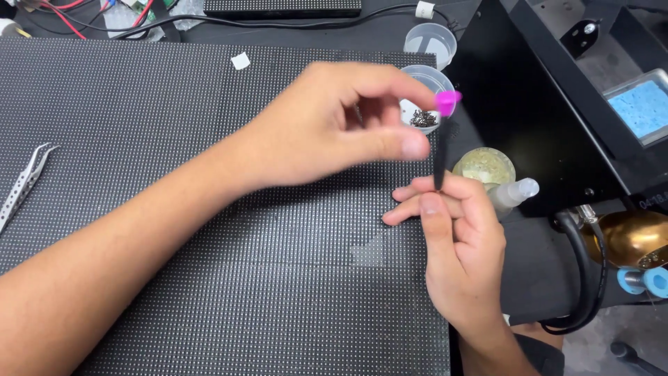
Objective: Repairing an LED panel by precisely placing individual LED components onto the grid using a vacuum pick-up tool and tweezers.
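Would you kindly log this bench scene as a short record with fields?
Surface: large black dotted LED panel
Left hand: raised over the panel, fingertips at the pink cap
Right hand: grip on a thin black pen-like tool held upright
Left edge: perforated metal tweezers
Behind: clear plastic cup of small dark parts
Right: blue sponge

The scene is viewed steeply downward from the head, close above the worktop, by one camera.
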